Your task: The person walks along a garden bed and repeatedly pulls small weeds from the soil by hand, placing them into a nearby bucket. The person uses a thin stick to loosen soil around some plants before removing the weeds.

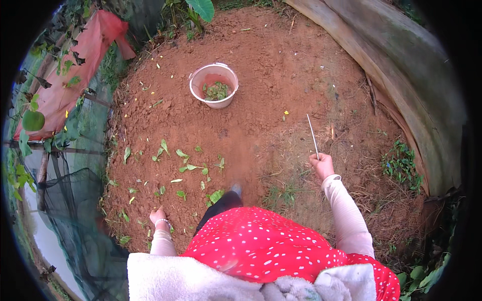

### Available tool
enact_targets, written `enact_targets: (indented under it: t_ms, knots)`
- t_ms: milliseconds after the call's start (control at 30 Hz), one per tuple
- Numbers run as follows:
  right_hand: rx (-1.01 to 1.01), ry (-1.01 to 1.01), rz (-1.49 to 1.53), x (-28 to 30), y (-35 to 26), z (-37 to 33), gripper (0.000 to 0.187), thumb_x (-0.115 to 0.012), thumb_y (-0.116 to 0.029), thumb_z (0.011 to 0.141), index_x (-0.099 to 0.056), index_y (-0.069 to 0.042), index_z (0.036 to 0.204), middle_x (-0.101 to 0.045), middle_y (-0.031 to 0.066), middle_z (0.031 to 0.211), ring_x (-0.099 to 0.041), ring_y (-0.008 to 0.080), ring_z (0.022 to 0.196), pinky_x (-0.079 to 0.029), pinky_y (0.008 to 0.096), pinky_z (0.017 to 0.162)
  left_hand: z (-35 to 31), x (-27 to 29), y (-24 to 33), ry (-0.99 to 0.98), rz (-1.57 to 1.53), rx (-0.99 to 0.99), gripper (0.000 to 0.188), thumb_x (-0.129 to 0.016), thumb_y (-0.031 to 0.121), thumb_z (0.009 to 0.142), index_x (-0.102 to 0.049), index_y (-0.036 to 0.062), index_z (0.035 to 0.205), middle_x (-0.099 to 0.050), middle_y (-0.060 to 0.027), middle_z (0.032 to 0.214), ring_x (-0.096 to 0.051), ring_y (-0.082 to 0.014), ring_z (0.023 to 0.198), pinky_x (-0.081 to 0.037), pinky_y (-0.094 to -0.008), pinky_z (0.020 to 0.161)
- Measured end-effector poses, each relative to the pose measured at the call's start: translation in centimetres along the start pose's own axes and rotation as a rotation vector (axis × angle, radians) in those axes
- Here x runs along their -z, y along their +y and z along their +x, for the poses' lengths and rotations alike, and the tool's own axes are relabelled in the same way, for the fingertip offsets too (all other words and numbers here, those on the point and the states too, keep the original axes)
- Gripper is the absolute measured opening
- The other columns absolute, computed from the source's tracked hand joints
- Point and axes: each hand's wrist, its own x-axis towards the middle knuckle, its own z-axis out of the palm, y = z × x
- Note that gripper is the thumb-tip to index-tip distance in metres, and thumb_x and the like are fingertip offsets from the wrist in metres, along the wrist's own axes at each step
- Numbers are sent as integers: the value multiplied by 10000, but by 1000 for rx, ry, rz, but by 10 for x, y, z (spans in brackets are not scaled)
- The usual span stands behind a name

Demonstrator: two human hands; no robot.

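My right hand [322,166] is closed round the lower end of a thin, straight, pale rod [312,133], which points away from me above the soil. Low on the left, my left hand [158,216], with a bracelet at its wrist, hangs over or at the brown soil. Its fingers are curled, and what they hold, if anything, is hidden. Around it lie or stand small green leafy seedlings [187,165], several of them scattered. A larger leafy clump [215,197] sits by my foot. Farther off, a pale pink bucket [217,104] holds some green plants [216,92].
A red cloth [85,65] and dark netting [73,200] edge the plot on the left, with a green gourd [33,120] hanging there. Along the right runs a grey-brown sheet [401,85]. Dry grass [369,200] and a leafy weed [401,165] grow near it.
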Motion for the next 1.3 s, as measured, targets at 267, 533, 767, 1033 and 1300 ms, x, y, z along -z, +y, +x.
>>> enact_targets:
  t_ms: [267,533,767,1033,1300]
  knots:
    - [-167,78,18,35,24,6,43,-584,-45,721,-570,-10,742,-545,41,551,-419,97,376,-294,242,329,18,-15,27,-7,4,40,122,-546,-17,676,-493,6,783,-524,-71,563,-491,-167,382,-366,-265,310]
    - [-262,59,-80,21,17,27,45,-558,-34,710,-582,0,728,-559,75,551,-455,123,415,-335,263,365,15,-58,69,-85,1,19,109,-494,-8,743,-557,15,829,-540,-64,615,-515,-157,428,-398,-255,325]
    - [-273,23,-127,11,25,98,48,-562,-49,696,-574,-3,699,-542,66,535,-448,115,411,-315,271,357,25,-76,79,-55,-173,173,40,-543,48,766,-522,14,763,-534,-66,603,-512,-159,434,-378,-254,318]
    - [-334,-41,-131,-3,-11,179,50,-548,-46,712,-568,0,706,-521,60,528,-397,118,344,-280,273,313,50,-146,163,-90,-326,87,185,-626,150,754,-474,45,749,-507,-46,573,-482,-144,417,-367,-245,320]
    - [-465,-34,-139,18,-30,252,56,-543,-59,742,-549,-4,735,-569,88,572,-380,132,295,-252,291,245,39,-295,312,-63,-176,-119,118,-620,40,687,-518,42,745,-479,-23,525,-437,-113,347,-338,-240,292]
